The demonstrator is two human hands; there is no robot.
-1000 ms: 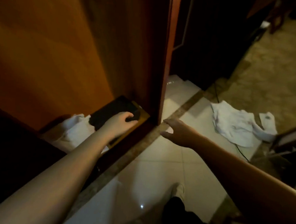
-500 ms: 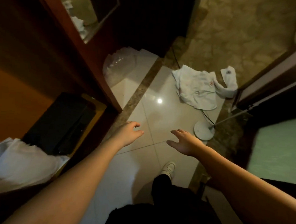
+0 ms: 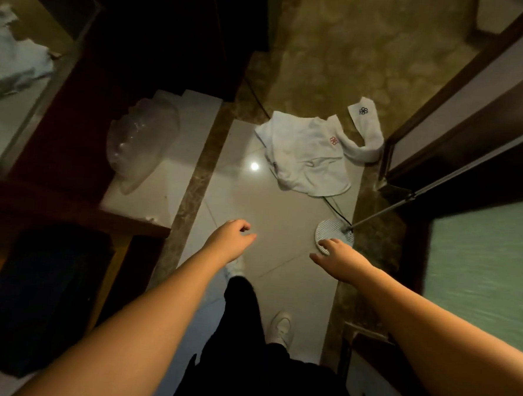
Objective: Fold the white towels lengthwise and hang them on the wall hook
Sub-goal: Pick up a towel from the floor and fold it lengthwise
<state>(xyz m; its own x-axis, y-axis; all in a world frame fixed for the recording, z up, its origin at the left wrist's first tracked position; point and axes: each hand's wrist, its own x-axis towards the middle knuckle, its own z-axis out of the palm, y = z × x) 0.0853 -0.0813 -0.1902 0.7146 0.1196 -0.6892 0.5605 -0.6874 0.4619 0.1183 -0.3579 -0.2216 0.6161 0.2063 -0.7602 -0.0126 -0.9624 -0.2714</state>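
Head view: both hands, left (image 3: 231,237) and right (image 3: 338,256), loose-fingered and empty above white towels (image 3: 310,152) on floor.

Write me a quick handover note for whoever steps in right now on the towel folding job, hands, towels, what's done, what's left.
Left hand: held out over the floor, fingers loosely curled, holding nothing.
Right hand: also out in front, relaxed, empty.
Towels: a crumpled white towel lies on the tiled floor ahead, with a narrow rolled white towel lying against its far right edge. Both carry small embroidered logos.
Done: nothing visible; neither towel is folded.
Left: pick each up, fold lengthwise, hang on the wall hook, which is not in view.
Mind the cable and round stand base by the towels.
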